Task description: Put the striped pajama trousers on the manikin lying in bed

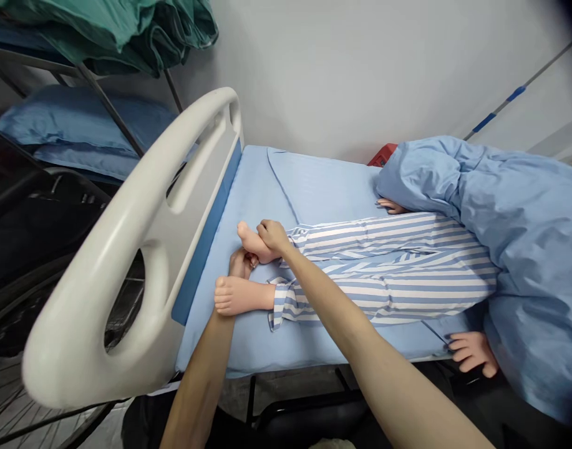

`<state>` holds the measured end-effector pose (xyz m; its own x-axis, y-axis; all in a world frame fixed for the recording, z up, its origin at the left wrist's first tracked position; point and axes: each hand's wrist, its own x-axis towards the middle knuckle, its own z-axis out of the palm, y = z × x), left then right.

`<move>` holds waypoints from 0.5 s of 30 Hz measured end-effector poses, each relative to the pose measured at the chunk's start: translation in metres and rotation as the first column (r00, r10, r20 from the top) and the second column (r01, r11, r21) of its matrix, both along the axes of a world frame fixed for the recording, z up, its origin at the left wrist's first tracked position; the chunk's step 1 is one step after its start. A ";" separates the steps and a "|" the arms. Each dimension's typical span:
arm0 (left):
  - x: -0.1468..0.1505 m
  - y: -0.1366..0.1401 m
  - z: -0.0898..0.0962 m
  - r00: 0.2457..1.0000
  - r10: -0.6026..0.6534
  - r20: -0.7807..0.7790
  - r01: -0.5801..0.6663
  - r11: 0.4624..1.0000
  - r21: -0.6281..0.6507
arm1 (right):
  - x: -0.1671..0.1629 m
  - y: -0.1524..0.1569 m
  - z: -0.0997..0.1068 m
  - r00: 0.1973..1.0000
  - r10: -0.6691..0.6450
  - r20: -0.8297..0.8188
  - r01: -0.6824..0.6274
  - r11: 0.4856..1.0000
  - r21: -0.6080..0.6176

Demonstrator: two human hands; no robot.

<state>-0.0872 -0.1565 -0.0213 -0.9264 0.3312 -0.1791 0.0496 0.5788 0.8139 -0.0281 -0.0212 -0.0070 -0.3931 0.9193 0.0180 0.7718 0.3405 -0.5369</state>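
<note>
A nursing manikin in blue-and-white striped trousers [388,293] lies on the bed, legs stretched toward the footboard. My right hand [273,236] is closed over the instep and ankle of the manikin's far foot [249,237]. From below, my left hand [241,263] reaches under the same foot's sole and heel, its fingers curled against it and partly hidden. The manikin's near foot [243,295] rests across my left wrist area, its toes toward the footboard. Both feet are bare and their trouser cuffs end at the ankles.
A white footboard [96,249] rises at the left. The blue quilt [533,237] is bunched at the right, with manikin hands [473,353] showing under it. A shelf with pillows [87,125] and a green cloth [140,31] stands behind. A wheelchair wheel [19,399] is at the lower left.
</note>
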 end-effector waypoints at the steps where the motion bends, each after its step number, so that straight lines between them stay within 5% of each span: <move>1: 0.002 -0.002 0.005 0.988 0.147 -0.051 -0.149 0.988 -0.045 | 0.002 0.000 0.001 0.999 -0.007 0.037 0.006 1.000 0.010; 3: 0.004 -0.005 0.015 0.967 0.222 -0.123 -0.233 0.969 -0.081 | 0.006 -0.005 0.004 0.996 -0.032 0.086 0.030 0.999 0.025; 10: 0.014 -0.009 0.030 0.979 0.146 -0.140 -0.136 0.987 0.082 | 0.026 -0.074 0.016 0.993 0.019 -0.113 0.004 0.980 0.198; 13: 0.011 -0.011 0.026 0.989 0.091 -0.115 -0.075 0.988 0.135 | 0.038 -0.110 0.013 0.976 0.006 -0.218 0.015 0.995 0.096; 15: 0.003 -0.020 0.019 0.990 -0.120 -0.074 0.133 0.972 0.194 | 0.043 -0.127 0.011 0.971 -0.010 -0.240 0.010 1.000 -0.001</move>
<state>-0.0841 -0.1769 -0.0022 -0.8819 0.4695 -0.0429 0.1651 0.3928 0.9047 0.0145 -0.1482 0.0040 -0.3679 0.9232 0.1110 0.6239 0.3336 -0.7067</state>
